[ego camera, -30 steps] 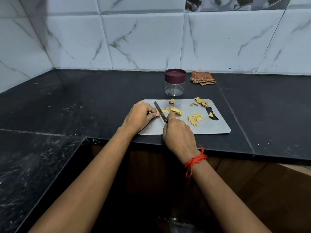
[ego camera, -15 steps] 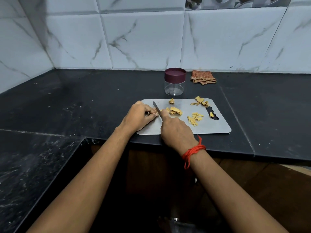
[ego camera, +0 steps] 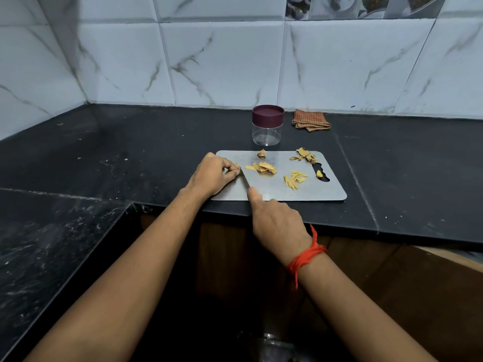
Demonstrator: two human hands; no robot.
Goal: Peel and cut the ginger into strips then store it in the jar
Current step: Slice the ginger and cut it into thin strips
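The person works on a black tabletop [ego camera: 130,158] in front of a wall of white tiles [ego camera: 222,69]. A grey cutting board [ego camera: 329,190] lies flat near the front edge of the tabletop.

The left hand [ego camera: 213,176] rests on the left end of the board. Its fingers [ego camera: 230,171] are curled and pressed together, and their tips pinch a small piece of ginger [ego camera: 237,167] against the board. The right hand [ego camera: 277,222] grips a knife [ego camera: 245,181]. The handle is hidden inside the curled fingers, and the index finger [ego camera: 254,195] lies straight along the back of the blade. The tip of the blade points to the piece of ginger and touches it, or nearly; it is too small to tell which. A red thread [ego camera: 305,257] is tied around the right wrist.

More ginger lies on the board. A heap of flat slices [ego camera: 264,167] is in the middle, just to the right of the knife. A group of thin yellow strips [ego camera: 294,179] lies further right. Brown peels [ego camera: 304,155] lie at the far right corner, one small lump [ego camera: 261,153] sits at the far edge, and one bit [ego camera: 318,174] lies in the handle hole of the board.

Behind the board stands a clear jar [ego camera: 267,131], upright, apart from the board, with a dark red lid [ego camera: 268,115] on it. A folded checked cloth [ego camera: 310,120] lies to the right of the jar, near the wall.
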